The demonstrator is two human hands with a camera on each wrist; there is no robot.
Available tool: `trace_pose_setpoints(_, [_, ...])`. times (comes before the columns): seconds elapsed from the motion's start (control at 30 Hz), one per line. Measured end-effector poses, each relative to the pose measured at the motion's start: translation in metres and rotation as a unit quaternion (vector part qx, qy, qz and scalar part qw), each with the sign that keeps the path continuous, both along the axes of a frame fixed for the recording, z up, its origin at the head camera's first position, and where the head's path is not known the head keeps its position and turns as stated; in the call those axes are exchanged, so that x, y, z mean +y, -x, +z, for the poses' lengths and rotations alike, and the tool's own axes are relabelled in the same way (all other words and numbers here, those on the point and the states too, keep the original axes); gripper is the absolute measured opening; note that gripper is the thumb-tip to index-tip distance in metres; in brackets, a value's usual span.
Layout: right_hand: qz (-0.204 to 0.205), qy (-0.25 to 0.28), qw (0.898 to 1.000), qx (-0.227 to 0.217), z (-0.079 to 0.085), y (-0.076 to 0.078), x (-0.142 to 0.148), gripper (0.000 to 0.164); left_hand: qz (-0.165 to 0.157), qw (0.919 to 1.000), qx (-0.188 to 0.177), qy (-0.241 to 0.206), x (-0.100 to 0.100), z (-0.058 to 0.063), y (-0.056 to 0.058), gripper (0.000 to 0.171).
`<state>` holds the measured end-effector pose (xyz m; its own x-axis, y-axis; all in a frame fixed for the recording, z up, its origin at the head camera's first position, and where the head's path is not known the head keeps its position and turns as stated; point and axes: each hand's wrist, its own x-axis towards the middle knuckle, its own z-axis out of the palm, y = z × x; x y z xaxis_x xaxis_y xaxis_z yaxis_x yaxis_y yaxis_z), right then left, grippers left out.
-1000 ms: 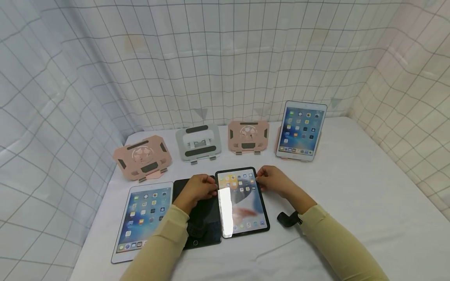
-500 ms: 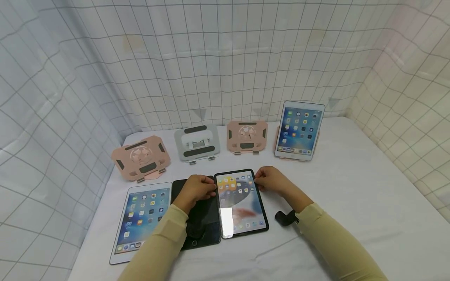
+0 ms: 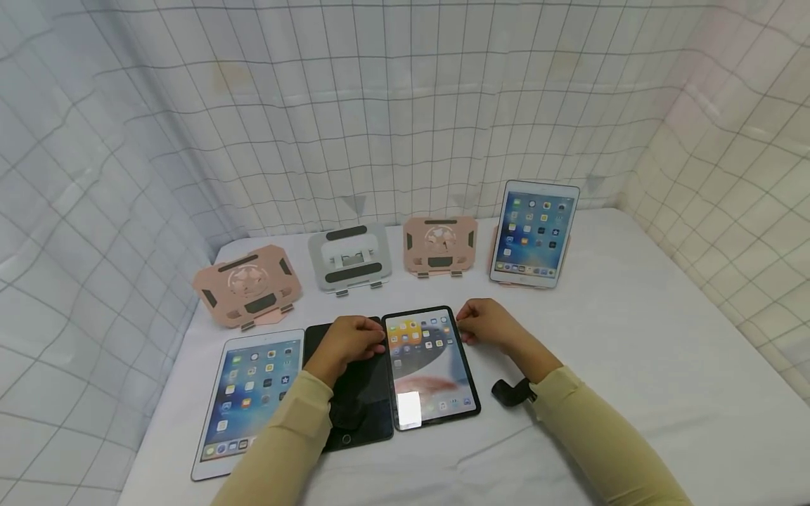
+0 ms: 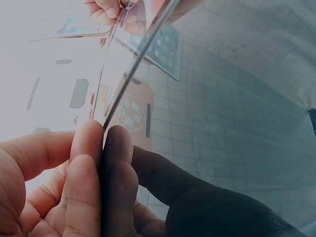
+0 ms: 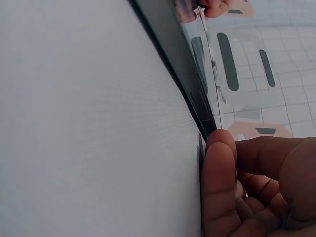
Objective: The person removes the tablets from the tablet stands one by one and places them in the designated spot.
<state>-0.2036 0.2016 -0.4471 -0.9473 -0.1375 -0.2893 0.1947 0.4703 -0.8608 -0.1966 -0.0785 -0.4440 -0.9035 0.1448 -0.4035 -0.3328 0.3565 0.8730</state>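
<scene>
A black-framed tablet (image 3: 430,365) lies face up with its screen lit, and both hands hold it by its upper side edges. My left hand (image 3: 354,344) reaches across a dark-screened tablet (image 3: 373,414) and has its fingertips at the lit one's left edge. In the left wrist view that hand's fingers (image 4: 81,185) are mirrored in dark glass. On the opposite side my right hand (image 3: 486,323) has its thumb and bent fingers at the right edge. The right wrist view shows its fingertips (image 5: 220,153) against the dark side of the tablet.
Farther left lies a white tablet (image 3: 253,393) with a lit screen. Along the back stand a pink stand (image 3: 249,284), a grey stand (image 3: 351,258) and another pink stand (image 3: 441,244). Another white tablet (image 3: 534,232) leans on a stand at the back right. Grid-patterned curtains (image 3: 405,105) surround the white surface.
The whole head view has shifted slightly left. Both hands keep their places at the black-framed tablet's edges, and the bright reflection on its screen has shrunk toward the bottom.
</scene>
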Motion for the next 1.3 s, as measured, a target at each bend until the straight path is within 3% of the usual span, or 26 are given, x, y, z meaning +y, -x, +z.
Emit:
trace_pose_setpoints(0.17, [0.036,-0.004,0.999,0.001,0.003,0.001,0.007,0.010,-0.015,0.9998,-0.013,-0.005,0.000,0.004,0.001,0.020])
trace_pose_setpoints(0.33, [0.064,0.004,0.998,0.017,0.016,-0.001,0.032,0.025,-0.072,0.9973,-0.011,-0.001,0.004,0.010,0.002,0.031])
trace_pose_setpoints(0.57, [-0.003,0.018,0.997,0.074,0.037,0.001,0.082,0.040,-0.141,0.9890,0.045,0.008,0.028,0.025,0.015,0.030])
trace_pose_setpoints(0.8, [-0.088,0.028,0.989,0.111,0.052,0.000,0.135,0.049,-0.206,0.9735,0.095,0.028,0.072,0.052,0.041,0.028])
trace_pose_setpoints(0.97, [-0.132,0.027,0.982,0.133,0.056,0.009,0.161,0.048,-0.202,0.9683,0.144,0.028,0.105,0.065,0.059,0.025])
trace_pose_setpoints(1.2, [-0.199,0.003,0.966,0.166,0.067,0.029,0.182,0.040,-0.161,0.9603,0.228,-0.003,0.140,0.077,0.084,0.023])
trace_pose_setpoints(1.3, [-0.225,-0.002,0.958,0.176,0.072,0.038,0.184,0.037,-0.152,0.9588,0.240,-0.009,0.153,0.080,0.095,0.024])
